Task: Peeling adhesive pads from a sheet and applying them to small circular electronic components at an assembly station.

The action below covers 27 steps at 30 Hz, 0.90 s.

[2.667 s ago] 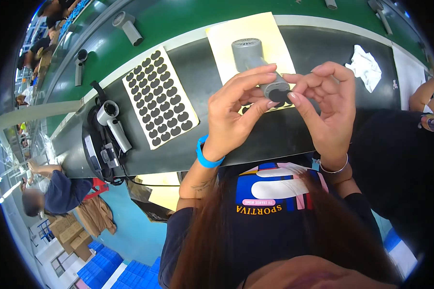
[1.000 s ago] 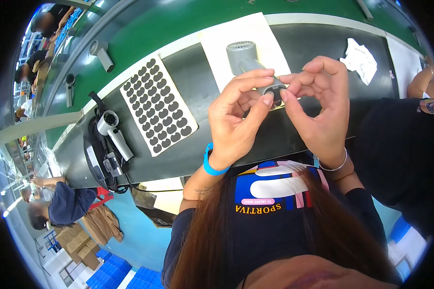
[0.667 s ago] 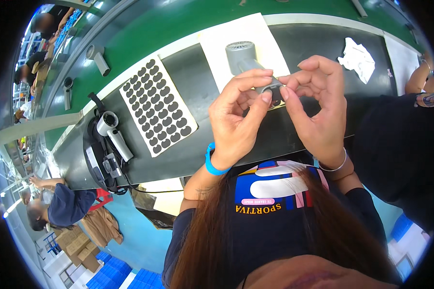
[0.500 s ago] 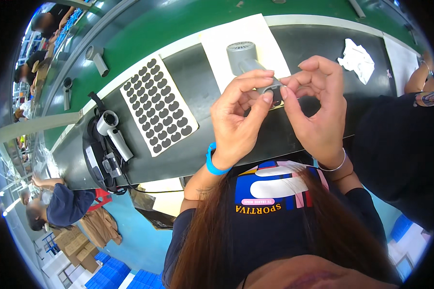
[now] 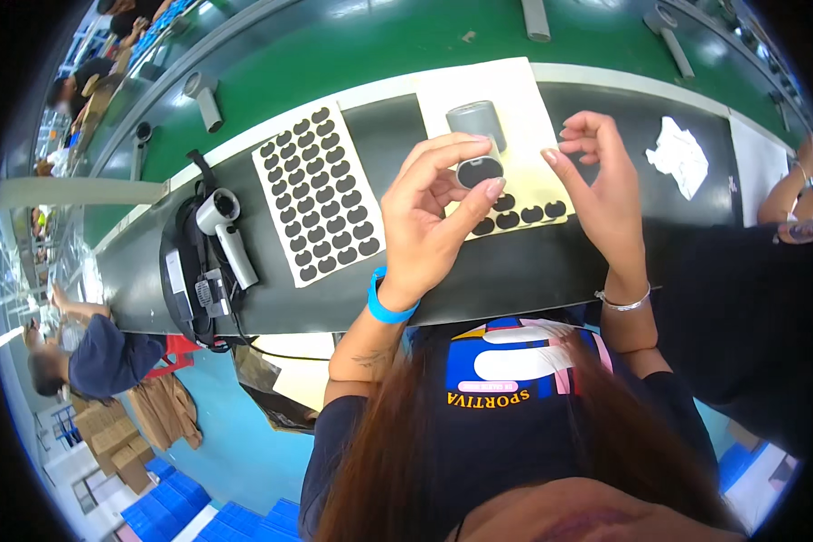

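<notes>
My left hand (image 5: 422, 217) grips the handle of a grey hair dryer (image 5: 477, 117) and tilts the handle's end up toward me. A black oval sticker (image 5: 481, 172) covers that end face, with my thumb at its edge. Off to the right, my right hand (image 5: 605, 185) is open, fingers bent and apart from the thumb, touching nothing. Under the dryer lies a pale yellow backing sheet (image 5: 515, 86) with a few black stickers (image 5: 508, 219) along its near edge. A fuller sheet of black notched oval stickers (image 5: 321, 194) lies left of my left hand.
On the left of the dark bench (image 5: 379, 135), another grey hair dryer (image 5: 228, 237) rests by a black bag (image 5: 182, 271). Crumpled white paper (image 5: 679, 158) lies to the right. Beyond runs a green conveyor (image 5: 370, 54) carrying more dryers. A co-worker's arm (image 5: 786, 203) is at the right.
My right hand has drawn away to the right from the handle's end. My left hand still holds the dryer, its end face now turned into view with the black sticker on it.
</notes>
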{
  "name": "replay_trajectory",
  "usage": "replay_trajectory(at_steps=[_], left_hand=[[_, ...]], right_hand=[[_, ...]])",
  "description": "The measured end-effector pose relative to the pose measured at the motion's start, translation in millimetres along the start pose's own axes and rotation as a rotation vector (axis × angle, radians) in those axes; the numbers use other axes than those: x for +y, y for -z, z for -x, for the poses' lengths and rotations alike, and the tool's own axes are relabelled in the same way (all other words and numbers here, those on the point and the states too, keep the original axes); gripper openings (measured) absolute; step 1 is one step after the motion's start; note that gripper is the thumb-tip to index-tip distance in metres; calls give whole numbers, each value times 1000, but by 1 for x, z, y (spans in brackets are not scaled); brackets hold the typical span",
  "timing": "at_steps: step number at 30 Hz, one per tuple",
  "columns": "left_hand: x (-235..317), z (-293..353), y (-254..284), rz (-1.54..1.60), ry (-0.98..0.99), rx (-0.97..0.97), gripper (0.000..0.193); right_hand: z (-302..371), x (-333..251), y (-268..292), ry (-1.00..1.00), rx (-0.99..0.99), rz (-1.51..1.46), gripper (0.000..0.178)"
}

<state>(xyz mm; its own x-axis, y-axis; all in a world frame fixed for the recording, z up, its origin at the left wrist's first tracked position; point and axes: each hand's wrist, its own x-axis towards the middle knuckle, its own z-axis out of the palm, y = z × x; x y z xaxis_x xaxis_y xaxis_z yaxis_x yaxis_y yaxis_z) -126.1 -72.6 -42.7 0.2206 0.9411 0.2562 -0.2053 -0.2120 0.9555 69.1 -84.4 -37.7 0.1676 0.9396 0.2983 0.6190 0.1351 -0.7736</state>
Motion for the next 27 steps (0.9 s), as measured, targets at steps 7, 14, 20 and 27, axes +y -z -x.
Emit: replay_trajectory(at_steps=[7, 14, 20, 27], left_hand=[[14, -53, 32, -1, 14, -24, 23], [-79, -191, 74, -568, -320, -20, 17], [-122, -224, 81, -707, -349, -83, 13], [-93, -213, 40, -1212, -486, -112, 32]], right_hand=[[-9, 37, -27, 36, -66, 47, 32], [-12, 70, -39, 43, -33, 93, 23], [-15, 72, -39, -6, -33, 97, 21], [-14, 69, -39, 104, -30, 204, 22]])
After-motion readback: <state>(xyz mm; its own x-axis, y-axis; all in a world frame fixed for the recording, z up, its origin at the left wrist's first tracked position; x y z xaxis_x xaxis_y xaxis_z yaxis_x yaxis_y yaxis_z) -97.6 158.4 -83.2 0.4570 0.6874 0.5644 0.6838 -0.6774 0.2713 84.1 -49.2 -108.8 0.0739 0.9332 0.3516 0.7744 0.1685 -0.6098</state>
